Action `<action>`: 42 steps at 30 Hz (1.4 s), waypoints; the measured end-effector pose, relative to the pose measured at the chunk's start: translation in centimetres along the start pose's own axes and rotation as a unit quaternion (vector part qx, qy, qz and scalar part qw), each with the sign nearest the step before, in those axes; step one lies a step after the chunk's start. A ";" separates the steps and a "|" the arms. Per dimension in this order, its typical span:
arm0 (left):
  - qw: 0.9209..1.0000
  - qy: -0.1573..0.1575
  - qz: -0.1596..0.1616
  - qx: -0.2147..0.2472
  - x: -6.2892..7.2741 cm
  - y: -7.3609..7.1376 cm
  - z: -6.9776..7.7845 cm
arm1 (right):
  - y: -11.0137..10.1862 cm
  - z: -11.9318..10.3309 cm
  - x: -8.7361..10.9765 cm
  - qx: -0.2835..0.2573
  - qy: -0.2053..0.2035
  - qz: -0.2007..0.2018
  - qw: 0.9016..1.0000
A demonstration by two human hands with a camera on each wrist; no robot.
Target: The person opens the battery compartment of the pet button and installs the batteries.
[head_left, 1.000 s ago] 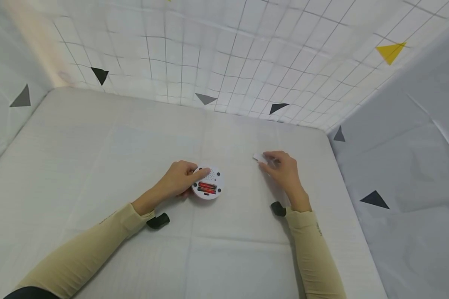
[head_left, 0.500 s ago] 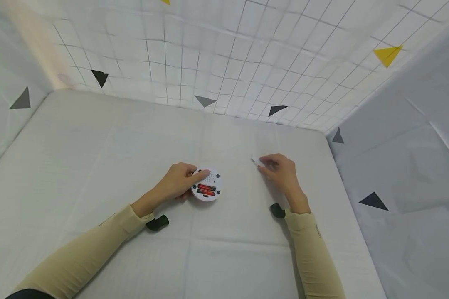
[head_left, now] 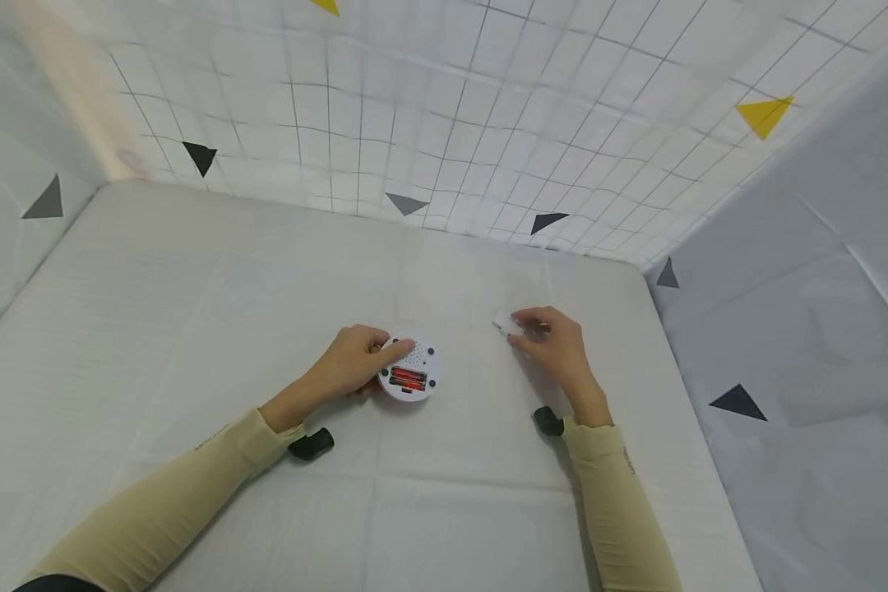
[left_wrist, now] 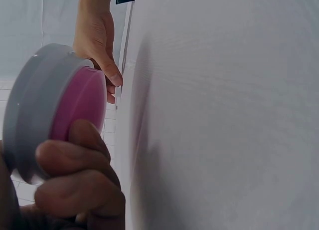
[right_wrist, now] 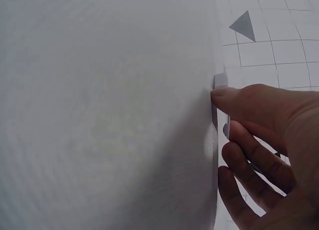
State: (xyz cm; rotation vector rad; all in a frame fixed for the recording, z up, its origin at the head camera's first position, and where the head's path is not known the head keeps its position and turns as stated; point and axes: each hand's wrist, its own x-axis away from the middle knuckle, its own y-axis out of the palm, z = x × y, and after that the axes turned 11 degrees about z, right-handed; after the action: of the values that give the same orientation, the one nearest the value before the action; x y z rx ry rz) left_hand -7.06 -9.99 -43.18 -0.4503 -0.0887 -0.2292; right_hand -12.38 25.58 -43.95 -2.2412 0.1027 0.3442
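Observation:
A round white device is held in my left hand, the thumb over its speaker holes and the other fingers beneath. Its upward face has dark feet and an uncovered battery compartment with two red batteries. In the left wrist view, a pink dome shows on the device's underside, with curled fingers against it. To the right, my right hand pinches a small white plastic piece, apparently a battery cover, between thumb and fingers. In the right wrist view the thumb partly hides this piece.
A white sheet covers the table. Behind it stands a gridded white wall with triangular markers; a grey side wall rises at the right. Dark wrist-worn pieces sit beside both cuffs.
My right hand has shifted slightly left, and the white piece has turned a little in its fingers. The left hand keeps hold of the device in nearly the same place.

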 end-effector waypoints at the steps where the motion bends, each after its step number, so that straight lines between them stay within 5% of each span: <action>1: 1.000 0.000 0.001 0.000 0.0 0.0 0.0 | 0.0 -0.1 0.0 -0.004 0.000 -0.002 1.000; 20: 1.000 -0.002 0.001 -0.004 0.1 0.0 0.0 | 0.4 -1.6 0.1 -0.083 -0.019 -0.033 0.996; 42: 1.000 0.002 0.010 -0.006 -0.1 -0.4 0.1 | 0.4 -7.1 1.2 -0.139 -0.077 -0.047 0.986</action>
State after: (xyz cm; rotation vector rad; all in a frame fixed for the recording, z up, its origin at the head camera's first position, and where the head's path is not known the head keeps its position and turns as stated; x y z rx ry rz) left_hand -7.29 -10.26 -42.97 -0.4614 -0.0780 -0.2113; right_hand -9.76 19.95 -40.25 -2.4741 -0.1403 0.5051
